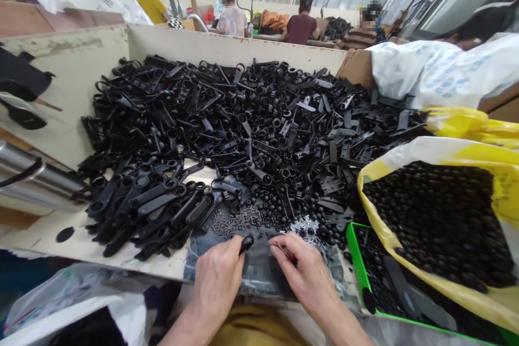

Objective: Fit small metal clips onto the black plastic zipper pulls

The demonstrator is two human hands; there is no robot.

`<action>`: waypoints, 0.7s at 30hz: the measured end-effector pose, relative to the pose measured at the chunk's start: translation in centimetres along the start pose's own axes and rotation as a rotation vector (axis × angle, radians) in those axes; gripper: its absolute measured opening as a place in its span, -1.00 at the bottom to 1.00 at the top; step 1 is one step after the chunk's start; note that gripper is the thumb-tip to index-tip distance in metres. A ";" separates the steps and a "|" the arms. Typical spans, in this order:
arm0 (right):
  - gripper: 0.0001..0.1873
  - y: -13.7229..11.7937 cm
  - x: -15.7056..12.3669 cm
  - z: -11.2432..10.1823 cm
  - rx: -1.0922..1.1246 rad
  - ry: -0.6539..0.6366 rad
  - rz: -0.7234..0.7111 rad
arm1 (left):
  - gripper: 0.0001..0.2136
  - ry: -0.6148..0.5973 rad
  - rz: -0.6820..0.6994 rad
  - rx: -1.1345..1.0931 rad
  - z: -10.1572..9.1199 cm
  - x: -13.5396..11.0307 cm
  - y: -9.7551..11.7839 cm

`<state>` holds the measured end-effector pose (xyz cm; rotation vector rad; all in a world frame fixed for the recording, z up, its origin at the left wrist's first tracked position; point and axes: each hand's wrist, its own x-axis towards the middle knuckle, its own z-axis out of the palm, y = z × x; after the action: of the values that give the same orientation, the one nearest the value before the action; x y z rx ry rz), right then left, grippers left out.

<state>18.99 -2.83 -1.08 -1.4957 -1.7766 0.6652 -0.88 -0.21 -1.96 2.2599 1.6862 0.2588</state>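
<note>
**View:** head cam
**Hands:** 2, your L hand [217,281] and your R hand [306,275], low centre, just apart, above a denim cloth [259,275]
**L fingers:** together, pinching a small black plastic part [246,244]
**R fingers:** together on a thin dark piece [288,255], mostly hidden
**Part axis:** long axis tilted, tip pointing up-right, toward R hand
**Part location:** just above cloth's top edge, between your hands
**Heap:** 1 big heap of black plastic parts [243,119], too many to count, in a pale wooden bin [235,43]
**Nearest your hands:** 1 patch of tiny dark screws [239,220], black beads [320,227] to the R
**Right side:** 1 yellow-and-white bag [438,157] of black beads, 1 green tray [360,265]
**Background:** 4 co-workers [295,21], seated, beyond bin
</note>
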 end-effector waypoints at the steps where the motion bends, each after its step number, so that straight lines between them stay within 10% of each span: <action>1: -0.72 0.1 0.3 0.2 -0.029 -0.005 -0.036 | -0.77 0.005 0.015 0.008 0.1 0.0 -0.1; 9: -0.78 0.6 3.2 1.9 -0.546 -0.188 -0.177 | -0.67 0.074 0.143 0.021 0.1 -0.9 -1.5; 21: -0.83 1.1 2.5 0.0 -0.413 -0.283 -0.278 | -0.82 0.208 0.166 -0.013 0.9 -0.6 -2.2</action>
<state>19.43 -0.18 -1.45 -1.4191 -2.4003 0.3969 -2.78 -0.38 -3.60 2.4381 1.5862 0.5587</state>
